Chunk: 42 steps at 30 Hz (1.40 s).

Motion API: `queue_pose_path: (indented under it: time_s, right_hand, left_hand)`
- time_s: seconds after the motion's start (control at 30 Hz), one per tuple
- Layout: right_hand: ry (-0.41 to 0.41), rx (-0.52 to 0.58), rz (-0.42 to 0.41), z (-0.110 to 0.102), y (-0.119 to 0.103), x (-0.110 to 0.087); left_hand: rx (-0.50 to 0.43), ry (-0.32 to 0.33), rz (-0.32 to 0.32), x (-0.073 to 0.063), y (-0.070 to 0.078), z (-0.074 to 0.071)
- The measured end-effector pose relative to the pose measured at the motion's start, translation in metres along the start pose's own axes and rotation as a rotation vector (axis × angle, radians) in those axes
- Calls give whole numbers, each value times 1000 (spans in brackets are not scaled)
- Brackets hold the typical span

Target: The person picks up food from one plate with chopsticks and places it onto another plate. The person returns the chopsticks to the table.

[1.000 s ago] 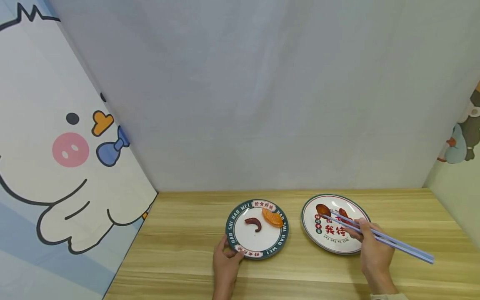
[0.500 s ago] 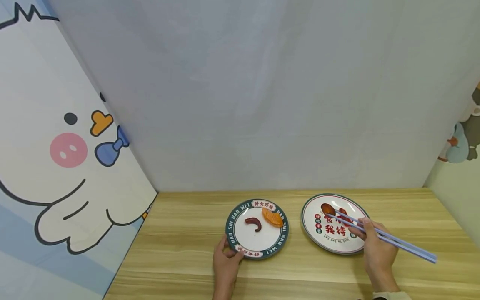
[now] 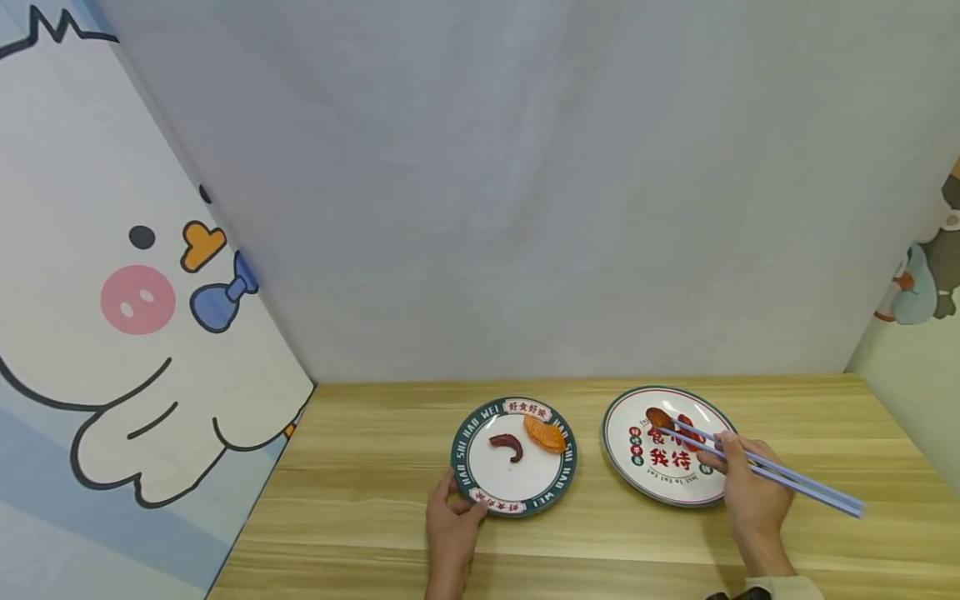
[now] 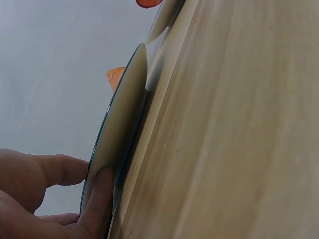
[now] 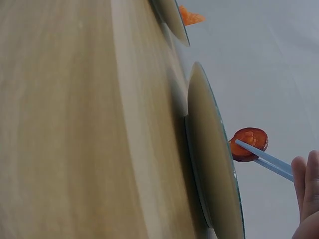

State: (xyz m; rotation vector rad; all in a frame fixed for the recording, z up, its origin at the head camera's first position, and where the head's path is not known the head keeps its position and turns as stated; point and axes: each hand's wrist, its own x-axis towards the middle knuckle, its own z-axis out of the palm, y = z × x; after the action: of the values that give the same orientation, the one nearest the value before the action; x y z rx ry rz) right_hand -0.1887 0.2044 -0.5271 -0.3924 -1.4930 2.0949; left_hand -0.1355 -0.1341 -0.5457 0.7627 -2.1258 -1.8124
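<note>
My left hand (image 3: 453,529) pinches the near left rim of a green-rimmed plate (image 3: 510,485), thumb on top and a finger underneath. On that plate lie a dark red curled tentacle-like piece (image 3: 507,447) and an orange striped slice (image 3: 544,434). My right hand (image 3: 756,500) holds a pair of light blue chopsticks (image 3: 806,489) over the right plate (image 3: 637,479), which is white with red lettering. Their tips are at a glossy reddish-brown round food piece (image 5: 249,144), one stick on each side. Whether it touches the plate I cannot tell. Another red piece (image 3: 688,433) lies partly behind the chopsticks.
Both plates stand on a light wooden table (image 3: 352,500), with a narrow gap between them. A grey cloth backdrop (image 3: 525,208) rises at the table's back edge. A cartoon-printed panel (image 3: 135,333) borders the left side, and another printed wall (image 3: 915,358) the right.
The round brown piece has shifted a little to the right on the right plate, along with the chopstick tips. My left hand and its plate stay where they were.
</note>
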Motion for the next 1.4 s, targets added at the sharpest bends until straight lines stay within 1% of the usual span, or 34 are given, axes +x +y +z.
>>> queue_pose_path:
  time_s: [0.2,0.43,0.5,0.57,0.73,0.8,1.07,1.17,1.33,1.4]
  right_hand:
    - [-35,-90,-64,0,2,1]
    - [-67,-135,-106,1,4,2]
    - [-77,-167,-123,2,4,2]
    - [-84,-216,-137,3,3,3]
    - [-104,-380,-178,3,1,2]
    - [-114,-418,-194,4,1,2]
    - [-130,-472,-189,4,2,3]
    - [-137,-472,-185,4,2,4]
    - [-165,-449,-219,5,2,4]
    - [-183,-458,-238,5,1,4]
  left_hand:
    - [11,3,-1,0,1,0]
    - [3,1,-10,1,0,0]
    - [1,0,-9,1,-1,0]
    - [0,-2,-9,2,-1,0]
    - [7,-1,-19,2,-1,1]
    - [7,-1,-20,3,-1,1]
    - [3,-1,-16,1,-1,0]
    - [2,-4,-10,2,-2,0]
    - [-2,-4,-4,2,-3,0]
    - [4,1,-9,2,-4,1]
